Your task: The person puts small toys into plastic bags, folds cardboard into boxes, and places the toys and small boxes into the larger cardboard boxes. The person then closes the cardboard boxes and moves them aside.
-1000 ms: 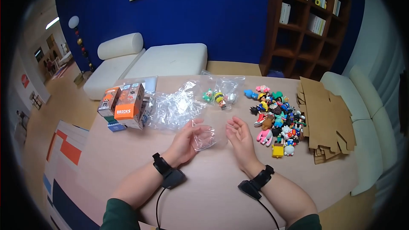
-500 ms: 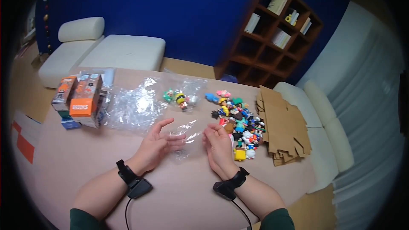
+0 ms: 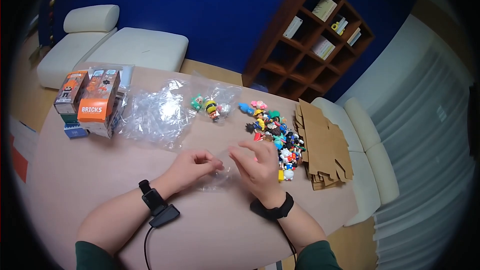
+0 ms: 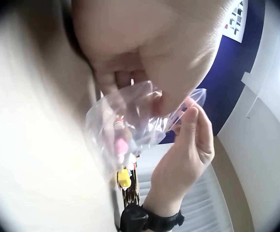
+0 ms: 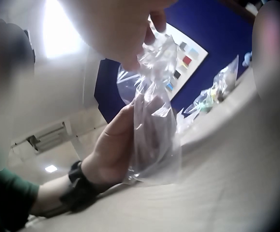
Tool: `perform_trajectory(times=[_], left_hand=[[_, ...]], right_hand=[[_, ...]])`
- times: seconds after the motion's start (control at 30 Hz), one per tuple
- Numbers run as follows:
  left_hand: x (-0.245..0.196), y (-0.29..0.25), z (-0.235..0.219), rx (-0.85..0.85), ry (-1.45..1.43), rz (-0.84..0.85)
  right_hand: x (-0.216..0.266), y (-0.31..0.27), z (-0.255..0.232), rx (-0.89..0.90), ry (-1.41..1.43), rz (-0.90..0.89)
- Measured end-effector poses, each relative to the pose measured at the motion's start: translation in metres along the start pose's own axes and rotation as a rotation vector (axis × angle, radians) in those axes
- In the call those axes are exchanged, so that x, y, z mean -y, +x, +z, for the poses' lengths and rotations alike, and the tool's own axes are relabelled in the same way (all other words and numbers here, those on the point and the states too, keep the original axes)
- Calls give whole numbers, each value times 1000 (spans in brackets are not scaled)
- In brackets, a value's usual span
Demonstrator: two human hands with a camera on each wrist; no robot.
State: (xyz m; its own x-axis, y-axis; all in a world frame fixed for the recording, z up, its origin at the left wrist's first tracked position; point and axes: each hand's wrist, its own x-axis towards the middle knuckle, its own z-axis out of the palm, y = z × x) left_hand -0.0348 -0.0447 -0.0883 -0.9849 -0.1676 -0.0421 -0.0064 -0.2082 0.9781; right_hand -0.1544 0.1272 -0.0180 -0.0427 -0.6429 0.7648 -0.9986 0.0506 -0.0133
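Observation:
Low over the near middle of the table, a small clear plastic bag (image 3: 215, 182) hangs between the two hands. My left hand (image 3: 192, 167) pinches it with curled fingers; in the right wrist view the bag (image 5: 154, 135) covers part of those fingers. My right hand (image 3: 259, 170) has thumb and finger close together at the bag's edge. In the left wrist view this right hand (image 4: 181, 159) pinches the upper corner of the bag. Through the film a yellow toy and pink shapes show. Right beyond the right hand lies a pile of small toy figures (image 3: 287, 145).
Crumpled clear bags (image 3: 160, 112) lie farther back on the table (image 3: 100, 180). Figures in a clear bag (image 3: 212, 109) sit right of them. Toy boxes (image 3: 97, 107) stand at the left. Flattened cardboard (image 3: 325, 142) lies at the right edge, beside a white sofa (image 3: 357, 170).
The head view has swung right, then slightly down. My left hand's fingers have gone from spread to curled, pinching the bag. My right hand has come in to the bag's edge.

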Motion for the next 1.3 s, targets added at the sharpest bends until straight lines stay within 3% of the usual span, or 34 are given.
perform_trajectory(times=[0.07, 0.13, 0.27, 0.33, 0.37, 0.43, 0.53, 0.57, 0.6, 0.77, 0.83, 1.0, 1.07, 1.1, 1.17, 1.2, 1.27, 1.3], left_hand=[[1, 1, 0, -70, -50, 43], [3, 2, -5, -154, 2, 152], [5, 4, -3, -145, -23, 208], [-7, 2, 3, -120, 277, 458], [-11, 0, 5, -103, 279, 459], [-14, -5, 6, 109, 354, 250], [3, 1, 3, 126, 166, 153], [1, 1, 4, 131, 169, 145], [-3, -1, 5, 140, 203, 185], [-10, -5, 7, 197, 381, 262], [-8, -6, 8, 266, 338, 301], [-14, -7, 6, 284, 516, 363], [-14, -5, 5, 263, 529, 359], [-12, -5, 4, 270, 505, 311], [-13, -4, 3, 276, 481, 262], [-16, -5, 3, 299, 515, 237], [-15, -5, 3, 324, 548, 209], [-13, -4, 3, 303, 561, 283]], right_hand=[[2, -2, -4, -33, -145, -68], [5, -7, -1, 16, 30, -16], [16, -6, -1, 18, 169, 109], [20, -3, -6, 79, 247, 190], [22, -3, -9, 72, 235, 199], [27, -4, -14, 285, 306, 348], [30, 0, -23, 336, 350, 364], [30, 1, -24, 374, 362, 349], [24, 0, -30, 609, 307, 365], [2, -6, -36, 802, 478, 304], [3, 1, -44, 992, 502, 311], [-1, -11, -33, 933, 527, 84], [10, 11, -44, 1222, 574, 527], [4, 2, -40, 1221, 573, 528], [-8, -20, -27, 893, 599, 22], [-9, -19, -29, 892, 598, 24], [2, 1, -41, 1159, 648, 393], [4, 7, -44, 1159, 648, 395]])
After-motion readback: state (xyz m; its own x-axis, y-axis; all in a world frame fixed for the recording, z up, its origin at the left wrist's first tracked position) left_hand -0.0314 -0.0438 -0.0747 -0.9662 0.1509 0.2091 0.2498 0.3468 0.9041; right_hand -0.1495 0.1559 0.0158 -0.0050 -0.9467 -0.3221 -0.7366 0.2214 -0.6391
